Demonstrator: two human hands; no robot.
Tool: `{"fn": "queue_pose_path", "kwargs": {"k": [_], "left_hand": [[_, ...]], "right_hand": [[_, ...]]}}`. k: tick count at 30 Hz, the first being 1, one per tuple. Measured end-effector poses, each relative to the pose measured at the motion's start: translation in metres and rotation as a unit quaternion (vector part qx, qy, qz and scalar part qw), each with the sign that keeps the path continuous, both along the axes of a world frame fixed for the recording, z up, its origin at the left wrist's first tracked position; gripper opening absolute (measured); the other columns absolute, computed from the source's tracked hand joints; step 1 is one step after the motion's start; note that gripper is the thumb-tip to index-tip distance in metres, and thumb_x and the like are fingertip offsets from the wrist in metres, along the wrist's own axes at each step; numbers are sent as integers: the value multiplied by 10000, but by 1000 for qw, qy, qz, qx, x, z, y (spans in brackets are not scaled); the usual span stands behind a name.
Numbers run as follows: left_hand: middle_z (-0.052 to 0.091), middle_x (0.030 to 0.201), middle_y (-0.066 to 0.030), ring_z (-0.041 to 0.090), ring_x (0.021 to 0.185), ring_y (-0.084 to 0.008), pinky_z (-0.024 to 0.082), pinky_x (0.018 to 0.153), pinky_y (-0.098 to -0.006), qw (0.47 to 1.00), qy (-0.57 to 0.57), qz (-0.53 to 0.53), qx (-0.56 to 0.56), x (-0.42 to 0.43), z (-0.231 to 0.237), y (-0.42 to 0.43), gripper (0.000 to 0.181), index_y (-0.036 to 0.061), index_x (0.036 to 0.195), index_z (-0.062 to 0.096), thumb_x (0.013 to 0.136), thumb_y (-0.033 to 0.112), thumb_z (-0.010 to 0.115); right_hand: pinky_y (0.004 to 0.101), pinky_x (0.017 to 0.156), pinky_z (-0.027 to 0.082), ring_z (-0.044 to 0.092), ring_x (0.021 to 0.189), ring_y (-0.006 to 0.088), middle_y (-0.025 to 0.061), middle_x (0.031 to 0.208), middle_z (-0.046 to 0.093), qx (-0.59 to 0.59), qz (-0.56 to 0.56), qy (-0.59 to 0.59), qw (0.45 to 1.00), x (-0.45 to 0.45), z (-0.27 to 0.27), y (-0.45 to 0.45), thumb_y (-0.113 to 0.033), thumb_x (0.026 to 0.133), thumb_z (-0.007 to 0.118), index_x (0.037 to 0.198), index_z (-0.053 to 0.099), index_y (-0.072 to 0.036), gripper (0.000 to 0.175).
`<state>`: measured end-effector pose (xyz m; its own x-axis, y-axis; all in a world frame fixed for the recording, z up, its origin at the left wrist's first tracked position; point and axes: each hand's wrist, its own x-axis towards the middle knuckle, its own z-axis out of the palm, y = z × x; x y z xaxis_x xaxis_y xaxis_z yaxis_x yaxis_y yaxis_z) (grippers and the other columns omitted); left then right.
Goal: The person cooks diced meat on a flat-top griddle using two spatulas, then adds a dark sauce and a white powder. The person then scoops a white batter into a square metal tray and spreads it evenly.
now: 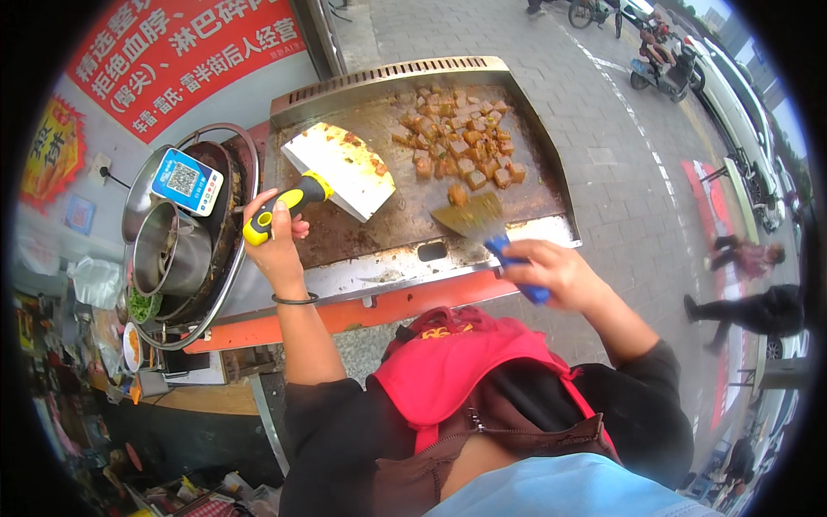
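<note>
My left hand (pixel 278 229) grips the yellow-and-black handle of a wide scraper (pixel 342 169), its pale blade smeared with sauce and bits of food over the left part of the griddle. In my right hand (pixel 546 268) is the blue handle of a second scraper (pixel 470 213), whose metal blade is blurred and sits low over the front of the plate. One brown food cube (pixel 458 194) lies at that blade's far edge. Beyond it, many sauced cubes (pixel 462 139) are spread across the right half of the flat griddle (pixel 362 236).
Left of the griddle, a round metal-rimmed stand (pixel 249 152) holds a steel pot (pixel 187 249), a printed-code card (pixel 188 181) and chopped greens (pixel 143 304). A raised metal wall (pixel 543 136) borders the griddle's right side. Pavement with parked vehicles and passers-by (pixel 753 310) lies to the right.
</note>
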<state>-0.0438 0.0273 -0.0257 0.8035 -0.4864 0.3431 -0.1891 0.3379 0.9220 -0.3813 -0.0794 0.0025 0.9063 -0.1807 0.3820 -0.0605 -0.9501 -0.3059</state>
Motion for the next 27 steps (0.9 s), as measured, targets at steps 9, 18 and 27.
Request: {"fn": "queue_pose_path", "kwargs": {"k": [9,18,27], "left_hand": [[586,729,-108,554,468,-126,477,464,-221,1000,21,-4,10,-8,-16,12,246,14,1030,541,804,111,555],[585,705,-92,540,475,-105,439,426,-205,997,65,-7,43,-8,-28,22,244,29,1023,546,809,146,566],[594,696,-99,549,483,-107,448,438,-207,995,47,-83,38,-36,-23,-8,276,11,1056,535,822,155,560]], "right_hand": [[262,701,491,617,773,150,73,875,641,91,-165,-160,969,21,49,-81,-46,731,680,953,601,-64,237],[235,438,489,571,567,115,76,710,582,204,-513,-458,697,-39,-35,-86,-94,784,616,828,549,25,144],[280,528,473,593,573,168,107,677,588,83,-429,-388,812,72,33,-142,-199,713,679,768,517,9,269]]}}
